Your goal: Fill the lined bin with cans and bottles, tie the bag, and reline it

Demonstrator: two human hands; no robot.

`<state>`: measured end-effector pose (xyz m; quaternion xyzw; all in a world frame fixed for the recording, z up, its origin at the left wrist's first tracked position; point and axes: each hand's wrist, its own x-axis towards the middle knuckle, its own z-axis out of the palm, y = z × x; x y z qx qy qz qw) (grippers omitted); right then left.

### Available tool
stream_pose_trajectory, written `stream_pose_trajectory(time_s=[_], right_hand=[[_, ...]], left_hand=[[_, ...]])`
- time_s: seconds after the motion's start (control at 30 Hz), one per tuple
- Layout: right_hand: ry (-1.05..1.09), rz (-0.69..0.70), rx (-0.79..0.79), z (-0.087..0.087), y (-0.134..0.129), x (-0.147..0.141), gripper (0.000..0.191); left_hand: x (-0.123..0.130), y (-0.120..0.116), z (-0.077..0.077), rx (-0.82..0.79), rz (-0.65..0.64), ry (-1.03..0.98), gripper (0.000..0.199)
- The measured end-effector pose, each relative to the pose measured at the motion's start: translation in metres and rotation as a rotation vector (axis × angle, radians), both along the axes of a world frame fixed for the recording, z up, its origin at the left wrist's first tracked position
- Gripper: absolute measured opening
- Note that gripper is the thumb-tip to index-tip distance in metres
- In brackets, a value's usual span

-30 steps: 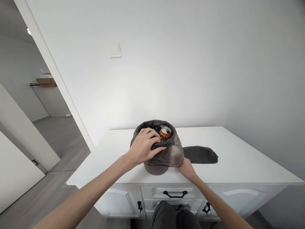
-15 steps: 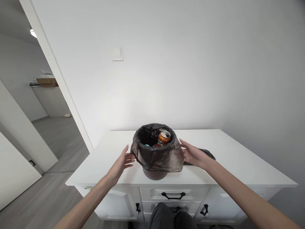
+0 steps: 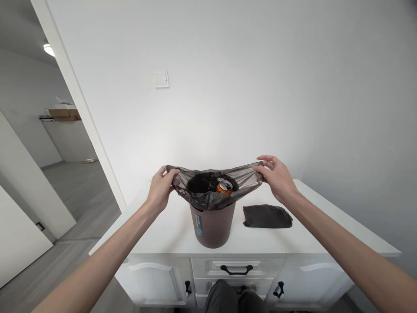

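Observation:
A brown trash can (image 3: 215, 228) stands on the white cabinet top, lined with a thin black garbage bag (image 3: 211, 201). My left hand (image 3: 160, 188) pinches the bag's edge on the left and holds it out from the rim. On the other side my right hand (image 3: 275, 176) grips the opposite edge, so the bag is stretched sideways above the can. Inside the opening sits an orange drink can (image 3: 224, 187), its top facing up. Whatever else lies in the dark bag is hidden.
A folded black plastic bag (image 3: 267, 216) lies on the white cabinet (image 3: 321, 232) right of the trash can. Black drawer handles (image 3: 236, 270) stick out in front. Behind rises a wall with a light switch (image 3: 161, 79); a doorway opens at the left.
Both hands have risen and taken hold of the bag's edges. The bag's overhang has been lifted and pulled outward, baring the trash can's side and its label.

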<state>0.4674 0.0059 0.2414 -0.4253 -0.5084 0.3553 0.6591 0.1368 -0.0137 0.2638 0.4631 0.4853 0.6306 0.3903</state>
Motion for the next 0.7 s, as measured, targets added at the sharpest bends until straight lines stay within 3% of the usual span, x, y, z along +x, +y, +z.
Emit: stream_pose_trajectory(time_s=[0.13, 0.33, 0.43, 0.53, 0.6, 0.7], right_hand=[[0.004, -0.145, 0.077, 0.006, -0.016, 0.003, 0.034], [0.181, -0.26, 0.041, -0.015, -0.035, 0.019, 0.036], [0.328, -0.146, -0.034, -0.045, -0.035, 0.03, 0.042], [0.51, 0.049, -0.097, -0.091, -0.038, 0.027, 0.043], [0.548, 0.13, -0.129, -0.126, -0.045, 0.015, 0.04], [0.377, 0.222, -0.179, -0.17, -0.064, -0.011, 0.037]], left_hand=[[-0.006, -0.003, 0.009, 0.137, 0.113, -0.018, 0.029], [-0.037, -0.006, -0.009, 0.153, 0.248, -0.107, 0.028], [-0.051, -0.012, -0.016, 0.093, 0.146, -0.242, 0.025], [-0.053, -0.021, -0.025, 0.082, 0.01, -0.433, 0.023], [-0.047, -0.028, -0.04, 0.119, 0.003, -0.543, 0.026], [-0.035, -0.036, -0.078, 0.099, 0.001, -0.467, 0.059]])
